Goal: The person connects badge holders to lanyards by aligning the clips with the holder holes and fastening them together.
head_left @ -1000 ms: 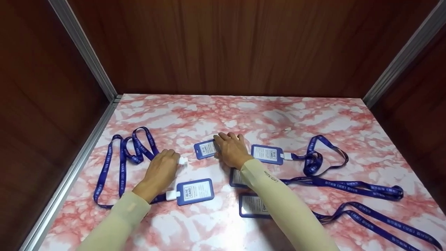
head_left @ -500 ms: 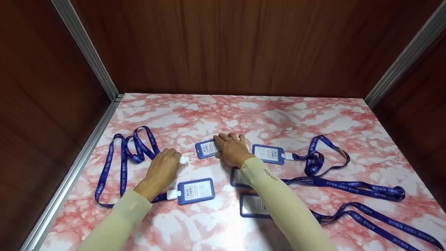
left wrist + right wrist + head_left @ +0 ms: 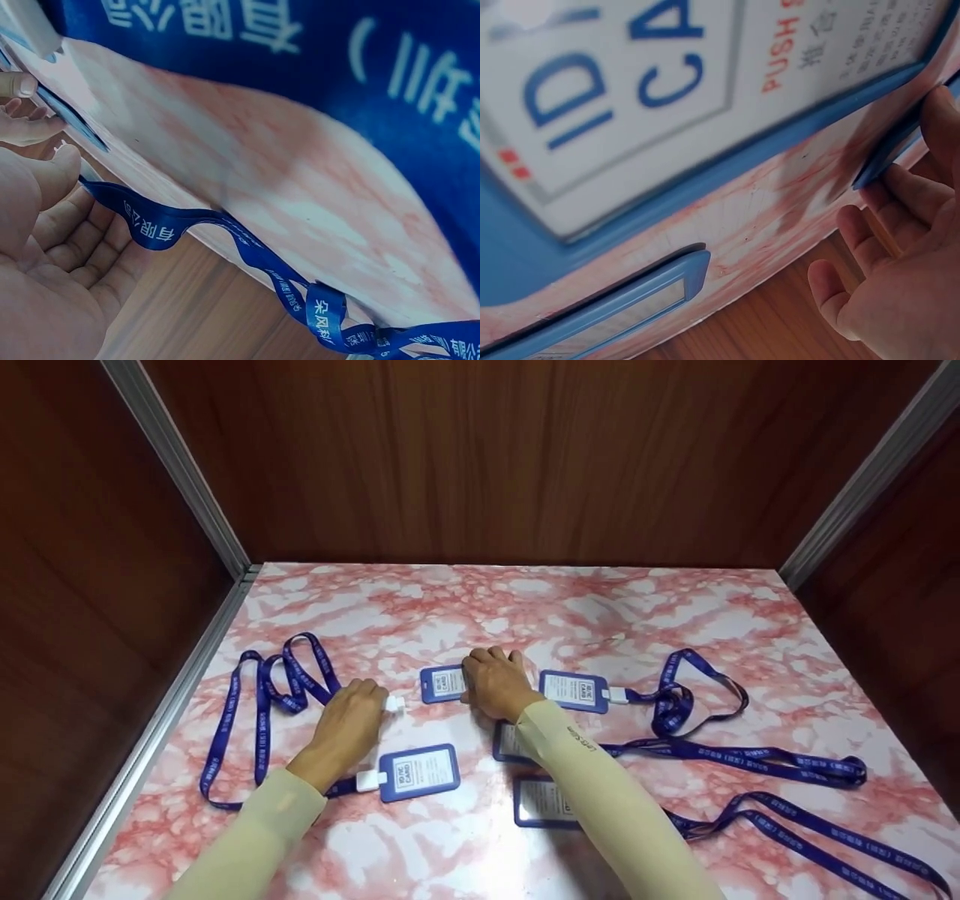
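In the head view my left hand [image 3: 349,724] pinches the white clip [image 3: 394,704] of a blue printed lanyard [image 3: 154,229]; the strap runs out behind the fingers in the left wrist view. Its loops lie left of the hand. Facing that clip, my right hand [image 3: 495,684] grips the right end of a blue ID card holder [image 3: 442,684], thumb on one side and fingers on the other in the right wrist view. The holder's slotted end points left, a short gap from the clip. My right fingers hide its right part.
Below the left hand lies another card holder [image 3: 435,772] on its clip and strap. At right are several more: one holder [image 3: 574,691] with a bunched lanyard [image 3: 673,712], and two holders partly under my right forearm [image 3: 600,780]. Wood panels [image 3: 525,465] wall the marbled table [image 3: 540,607].
The card holder in my right hand has turned slightly, from tilted to nearly level. My left hand holds the clip in the same place; the other badges have not moved.
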A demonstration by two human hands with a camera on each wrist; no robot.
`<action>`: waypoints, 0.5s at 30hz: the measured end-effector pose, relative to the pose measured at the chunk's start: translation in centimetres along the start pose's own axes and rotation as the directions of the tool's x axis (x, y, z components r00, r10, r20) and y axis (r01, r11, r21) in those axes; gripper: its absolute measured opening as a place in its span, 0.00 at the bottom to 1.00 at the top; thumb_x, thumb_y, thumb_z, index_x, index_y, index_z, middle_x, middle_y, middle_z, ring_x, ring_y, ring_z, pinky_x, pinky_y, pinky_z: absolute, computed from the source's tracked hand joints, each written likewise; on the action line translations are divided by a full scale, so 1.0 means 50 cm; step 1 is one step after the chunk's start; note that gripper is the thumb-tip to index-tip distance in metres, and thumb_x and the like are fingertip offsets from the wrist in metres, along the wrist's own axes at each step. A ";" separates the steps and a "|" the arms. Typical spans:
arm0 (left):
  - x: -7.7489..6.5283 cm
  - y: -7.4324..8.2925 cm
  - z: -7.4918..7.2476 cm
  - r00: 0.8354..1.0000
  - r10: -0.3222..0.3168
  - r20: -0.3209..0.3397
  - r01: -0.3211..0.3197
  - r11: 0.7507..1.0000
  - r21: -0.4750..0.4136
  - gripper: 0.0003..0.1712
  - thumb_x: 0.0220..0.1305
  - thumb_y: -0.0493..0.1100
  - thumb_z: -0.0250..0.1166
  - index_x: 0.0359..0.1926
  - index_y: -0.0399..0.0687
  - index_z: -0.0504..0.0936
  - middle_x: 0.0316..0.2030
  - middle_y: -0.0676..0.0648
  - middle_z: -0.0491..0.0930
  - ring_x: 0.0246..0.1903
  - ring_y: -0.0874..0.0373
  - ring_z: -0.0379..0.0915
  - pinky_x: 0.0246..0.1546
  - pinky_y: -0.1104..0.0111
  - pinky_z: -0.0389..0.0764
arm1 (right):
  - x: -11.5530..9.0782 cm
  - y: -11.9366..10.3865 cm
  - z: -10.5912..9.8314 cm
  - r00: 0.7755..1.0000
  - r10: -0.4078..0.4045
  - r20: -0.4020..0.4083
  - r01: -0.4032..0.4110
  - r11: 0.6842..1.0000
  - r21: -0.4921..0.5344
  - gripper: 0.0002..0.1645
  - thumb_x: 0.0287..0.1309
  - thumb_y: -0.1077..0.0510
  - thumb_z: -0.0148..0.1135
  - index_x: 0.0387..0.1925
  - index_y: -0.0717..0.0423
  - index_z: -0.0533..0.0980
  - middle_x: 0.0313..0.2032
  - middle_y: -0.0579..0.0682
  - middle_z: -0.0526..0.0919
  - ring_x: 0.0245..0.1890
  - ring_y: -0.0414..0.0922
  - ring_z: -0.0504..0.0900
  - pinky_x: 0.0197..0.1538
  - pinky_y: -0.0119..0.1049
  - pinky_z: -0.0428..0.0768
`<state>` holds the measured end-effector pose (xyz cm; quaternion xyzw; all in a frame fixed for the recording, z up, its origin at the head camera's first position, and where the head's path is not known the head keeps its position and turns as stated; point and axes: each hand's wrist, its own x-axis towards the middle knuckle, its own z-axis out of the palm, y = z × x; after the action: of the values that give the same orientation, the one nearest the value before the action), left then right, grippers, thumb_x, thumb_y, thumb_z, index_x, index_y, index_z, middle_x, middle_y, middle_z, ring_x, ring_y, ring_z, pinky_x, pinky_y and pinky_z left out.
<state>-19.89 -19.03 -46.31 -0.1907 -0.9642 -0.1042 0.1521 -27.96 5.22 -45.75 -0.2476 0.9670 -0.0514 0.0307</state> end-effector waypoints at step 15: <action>0.010 0.010 0.002 1.000 -0.007 0.024 0.007 1.000 0.006 0.08 0.55 0.36 0.68 0.34 0.37 0.79 0.33 0.43 0.75 0.38 0.45 0.71 0.42 0.53 0.73 | -0.018 -0.003 -0.003 1.000 -0.005 -0.028 0.006 1.000 0.024 0.32 0.48 0.41 0.71 0.54 0.50 0.75 0.55 0.45 0.74 0.54 0.48 0.69 0.53 0.50 0.63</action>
<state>-20.15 -18.39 -46.19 -0.1882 -0.9669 -0.0993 0.1407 -27.13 5.55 -45.55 -0.2490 0.9660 -0.0668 0.0202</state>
